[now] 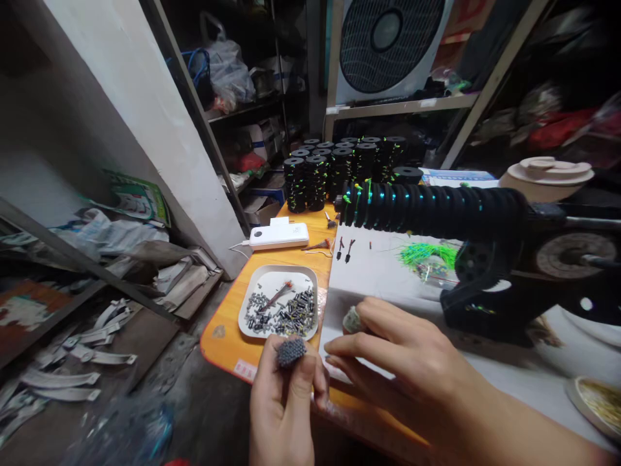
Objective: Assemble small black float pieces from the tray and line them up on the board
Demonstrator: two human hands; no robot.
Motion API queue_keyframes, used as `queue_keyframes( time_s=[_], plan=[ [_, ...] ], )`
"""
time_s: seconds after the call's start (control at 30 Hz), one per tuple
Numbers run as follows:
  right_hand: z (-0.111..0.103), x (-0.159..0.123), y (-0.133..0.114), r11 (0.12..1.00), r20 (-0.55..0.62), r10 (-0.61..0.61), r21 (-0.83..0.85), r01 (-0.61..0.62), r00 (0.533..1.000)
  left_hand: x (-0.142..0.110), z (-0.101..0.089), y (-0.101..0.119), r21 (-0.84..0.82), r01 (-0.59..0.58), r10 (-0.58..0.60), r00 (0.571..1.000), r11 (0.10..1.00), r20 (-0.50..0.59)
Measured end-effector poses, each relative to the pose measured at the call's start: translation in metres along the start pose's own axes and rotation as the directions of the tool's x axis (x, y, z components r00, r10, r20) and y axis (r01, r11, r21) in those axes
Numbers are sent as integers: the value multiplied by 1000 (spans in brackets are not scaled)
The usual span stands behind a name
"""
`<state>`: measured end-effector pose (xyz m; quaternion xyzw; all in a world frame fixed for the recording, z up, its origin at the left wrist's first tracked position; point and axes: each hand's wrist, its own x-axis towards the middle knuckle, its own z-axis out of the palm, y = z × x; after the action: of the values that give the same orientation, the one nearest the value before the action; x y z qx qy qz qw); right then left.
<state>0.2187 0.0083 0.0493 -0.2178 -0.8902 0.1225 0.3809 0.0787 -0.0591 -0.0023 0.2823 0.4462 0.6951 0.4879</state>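
Pinched upright in my left hand (286,395) is a tight bundle of thin dark grey tubes (290,353), their ends facing up. To its right, my right hand (412,359) hovers over the white sheet, fingers stretched and apart. A grey-green lump (352,320) shows at one of its fingertips; whether it is a wrap on the finger or a loose piece I cannot tell. Just beyond my left hand, a white square tray (245,291) holds many small black and grey tube pieces (298,312) and a brown bristly sprig with an orange tip (279,294).
A black machine (478,259) carries a row of black spools (427,206) at the right. More spools (315,181) with green bits stand behind. A white power bank (279,235), bright green strands (429,257) and a round dish (599,401) share the orange table (218,343).
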Motion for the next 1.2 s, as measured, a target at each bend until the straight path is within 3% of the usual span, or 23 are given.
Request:
queue_keyframes(
  time_s=[0.17,0.27,0.37,0.47,0.6,0.8,0.97,1.07,1.2],
  plan=[
    [-1,0,0,984,0,79,159,-78,997,0,0,0,16,34,-33,999,999,-18],
    [1,-1,-1,983,-8,72,168,-70,997,-1,3,1,-6,-17,17,999,1000,-41],
    [4,-3,-3,982,5,82,170,-82,997,-3,10,3,-161,-52,37,995,986,-97],
    [3,-4,-7,975,47,103,193,-110,994,-6,16,4,-395,-82,41,993,915,-112],
    [-4,0,-10,977,38,72,197,-78,997,-4,15,5,-503,-169,152,986,847,-75],
    [-4,4,-7,976,27,61,210,-65,998,4,0,6,-432,-221,277,958,875,71],
    [-3,4,-5,970,33,79,228,-85,996,-1,6,10,-361,-118,105,993,925,-56],
    [-5,6,-6,973,6,72,221,-72,997,-2,6,12,-244,-47,36,998,969,-48],
    [-9,8,-6,981,12,54,188,-56,998,0,-1,11,-48,-68,69,998,996,8]
  ],
)
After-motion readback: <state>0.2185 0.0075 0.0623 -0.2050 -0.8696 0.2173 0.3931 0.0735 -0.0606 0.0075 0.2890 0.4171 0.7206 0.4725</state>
